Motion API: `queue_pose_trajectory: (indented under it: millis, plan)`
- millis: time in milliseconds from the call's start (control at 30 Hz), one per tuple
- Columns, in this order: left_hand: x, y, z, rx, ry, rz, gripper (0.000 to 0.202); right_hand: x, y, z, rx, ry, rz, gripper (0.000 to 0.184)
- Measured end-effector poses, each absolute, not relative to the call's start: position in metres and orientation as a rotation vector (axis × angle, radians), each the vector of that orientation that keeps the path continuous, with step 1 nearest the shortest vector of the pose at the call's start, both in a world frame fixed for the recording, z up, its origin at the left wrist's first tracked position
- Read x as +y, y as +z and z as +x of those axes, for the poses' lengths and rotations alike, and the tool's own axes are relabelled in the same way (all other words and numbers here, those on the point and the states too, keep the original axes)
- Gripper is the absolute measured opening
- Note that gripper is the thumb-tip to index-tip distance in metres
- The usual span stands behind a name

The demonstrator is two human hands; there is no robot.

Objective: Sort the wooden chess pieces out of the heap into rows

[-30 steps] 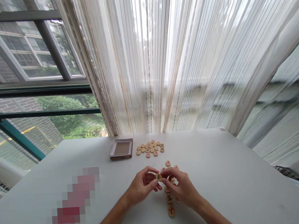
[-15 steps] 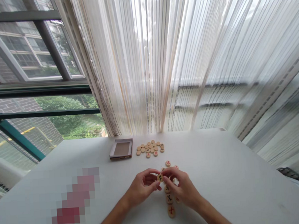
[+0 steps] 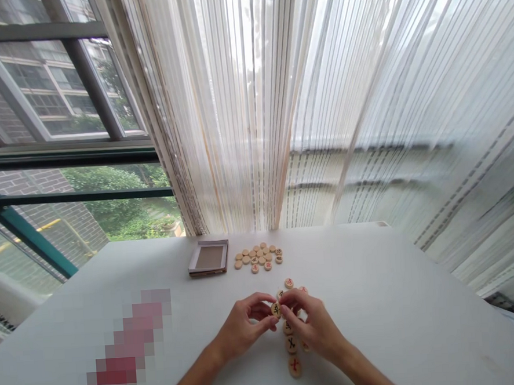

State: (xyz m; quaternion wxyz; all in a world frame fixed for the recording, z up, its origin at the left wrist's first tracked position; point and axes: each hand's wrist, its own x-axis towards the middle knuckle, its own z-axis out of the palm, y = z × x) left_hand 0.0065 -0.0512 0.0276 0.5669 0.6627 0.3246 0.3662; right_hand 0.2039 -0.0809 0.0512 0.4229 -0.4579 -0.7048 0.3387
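Between my two hands is a round wooden Chinese chess piece (image 3: 276, 310) with a black character facing up. My left hand (image 3: 243, 325) pinches it from the left, thumb and fingers at its edge. From the other side my right hand (image 3: 313, 320) has its thumb and index finger closed on the same piece. Below the hands runs a column of pieces: one with a black X-like mark (image 3: 291, 345) and a red-marked one (image 3: 295, 365) nearest me. A red-marked piece (image 3: 288, 283) lies just beyond the fingers. My right hand partly hides several others.
Farther back, a cluster of loose pieces (image 3: 261, 254), many blank side up, lies beside a shallow open box (image 3: 195, 260). A blurred-out pink and red object (image 3: 123, 352) lies at the left of the white table (image 3: 377, 301). Striped sheer curtains (image 3: 253, 129) hang behind the table.
Both hands keep hold of the same piece, with hardly any movement. The whole view has shifted very slightly; the pieces on the table stay where they were.
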Motion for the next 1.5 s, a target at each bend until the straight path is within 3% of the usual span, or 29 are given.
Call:
queue_pose_trajectory:
  millis: [1000,1500]
  plan:
    - [-0.057,0.034,0.007,0.818,0.799,1.747,0.025,-0.081,0.037,0.203,-1.758,0.867,-1.185,0.017]
    - [-0.052,0.032,0.007,0.786,0.879,1.645,0.03,-0.083,0.041,0.203,-1.776,0.865,-1.108,0.008]
